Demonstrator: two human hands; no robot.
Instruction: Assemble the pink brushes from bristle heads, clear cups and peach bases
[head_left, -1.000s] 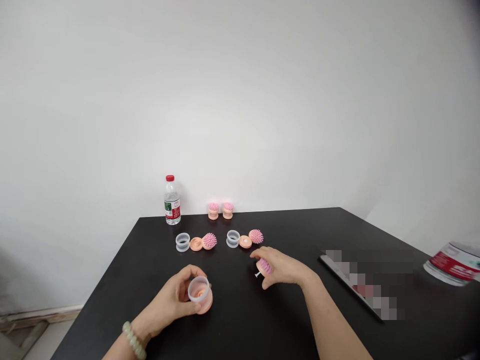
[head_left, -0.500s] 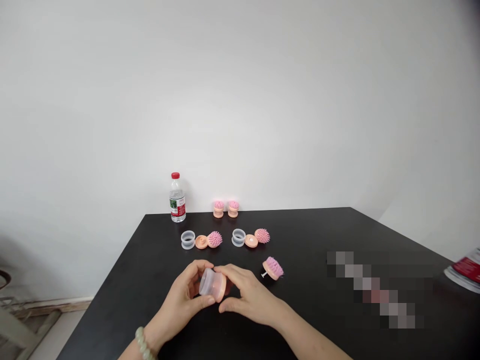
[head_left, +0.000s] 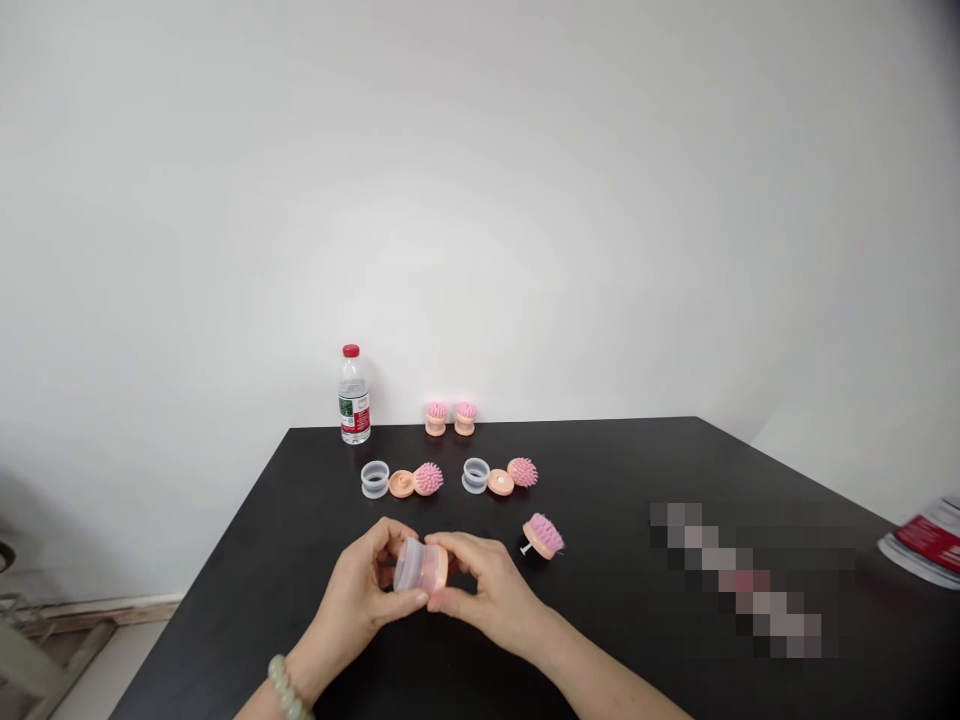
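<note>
My left hand [head_left: 356,592] is wrapped round a translucent plastic ring [head_left: 409,566], thumb in front and fingers behind. On the ring's right side sits a peach-coloured round cap [head_left: 441,568]. My right hand [head_left: 491,590] grips that cap between thumb and fingers. The two pieces lie sideways, held together above the black table. Whatever is inside them is hard to make out. To the right of my right hand, a pink bristle brush head [head_left: 545,537] with a white stem rests tilted on the table.
Farther back lie two clear rings [head_left: 375,480] [head_left: 475,476], two peach caps [head_left: 402,484] [head_left: 501,483] and two pink brush heads [head_left: 429,479] [head_left: 523,472]. Two whole brushes [head_left: 436,419] [head_left: 465,419] and a water bottle [head_left: 355,400] stand along the wall. A red-labelled object [head_left: 930,540] is at far right.
Both hands have shifted slightly left with the ring and cap. My right thumb has come up against the cap's lower edge.
</note>
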